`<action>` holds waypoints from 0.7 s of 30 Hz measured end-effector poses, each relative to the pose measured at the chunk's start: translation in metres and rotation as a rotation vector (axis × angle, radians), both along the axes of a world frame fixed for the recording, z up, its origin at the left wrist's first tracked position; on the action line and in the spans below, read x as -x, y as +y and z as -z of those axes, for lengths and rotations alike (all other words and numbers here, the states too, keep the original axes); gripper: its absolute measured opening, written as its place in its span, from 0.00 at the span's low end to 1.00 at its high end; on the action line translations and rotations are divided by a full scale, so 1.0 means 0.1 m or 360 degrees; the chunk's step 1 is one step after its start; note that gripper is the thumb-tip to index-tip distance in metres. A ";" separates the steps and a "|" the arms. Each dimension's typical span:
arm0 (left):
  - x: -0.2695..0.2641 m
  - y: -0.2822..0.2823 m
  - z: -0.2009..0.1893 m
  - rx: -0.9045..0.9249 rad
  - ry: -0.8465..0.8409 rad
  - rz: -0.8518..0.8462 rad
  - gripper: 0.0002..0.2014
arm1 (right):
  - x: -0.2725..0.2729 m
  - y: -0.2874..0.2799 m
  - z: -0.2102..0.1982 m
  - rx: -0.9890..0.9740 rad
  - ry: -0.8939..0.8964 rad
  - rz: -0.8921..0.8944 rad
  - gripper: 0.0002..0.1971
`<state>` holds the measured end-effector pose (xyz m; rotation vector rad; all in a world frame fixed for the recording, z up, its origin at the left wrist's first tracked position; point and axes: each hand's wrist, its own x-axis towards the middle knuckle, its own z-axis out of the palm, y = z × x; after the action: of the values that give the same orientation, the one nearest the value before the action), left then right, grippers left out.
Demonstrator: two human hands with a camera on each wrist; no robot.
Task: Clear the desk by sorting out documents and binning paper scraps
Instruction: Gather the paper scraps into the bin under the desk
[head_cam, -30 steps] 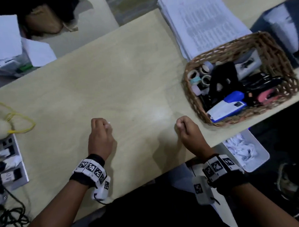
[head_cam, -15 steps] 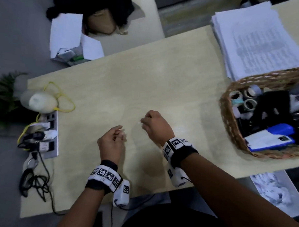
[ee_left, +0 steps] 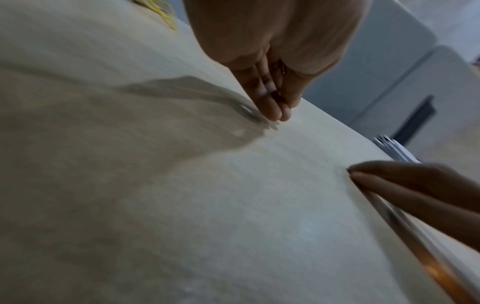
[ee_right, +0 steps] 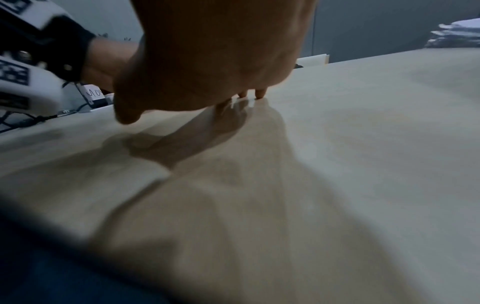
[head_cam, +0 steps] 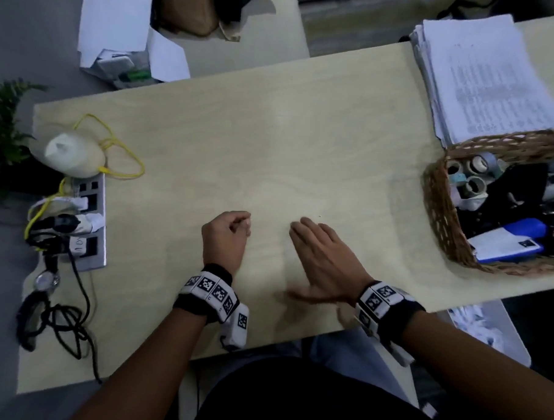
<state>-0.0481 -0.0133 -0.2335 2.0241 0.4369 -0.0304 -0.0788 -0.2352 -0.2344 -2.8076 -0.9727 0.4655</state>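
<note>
The power strip (head_cam: 88, 220) lies far left of the fingers (head_cam: 303, 227) on the desk (head_cam: 272, 146). The basket (head_cam: 440, 223) sits to their right, the paper stack (head_cam: 484, 76) behind it.

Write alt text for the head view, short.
Seen from above, a person's right hand lies flat with straight fingers on a pale wooden desk, while the left hand beside it is curled, fingertips pinched together. A stack of papers and a wicker basket of office supplies sit at the right; a power strip lies at the left.
</note>
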 end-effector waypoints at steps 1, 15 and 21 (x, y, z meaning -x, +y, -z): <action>-0.02 -0.05 0.00 0.0001 0.0021 0.0081 0.07 | 0.13 -0.09 -0.01 0.0015 0.0036 -0.0005 0.59; -0.04 -1.51 -0.08 0.0165 0.0198 0.1047 0.07 | 1.48 -0.96 0.41 -0.0767 -0.0495 0.0435 0.17; 0.22 -2.19 -0.19 0.0170 0.0178 0.1409 0.07 | 1.69 -1.10 0.41 -0.1116 -0.0437 0.0905 0.25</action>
<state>-0.0699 -0.2324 -0.2143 1.9644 -0.4116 -0.6917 -0.2475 -0.3447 -0.2753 -2.3457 -0.2390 -0.2889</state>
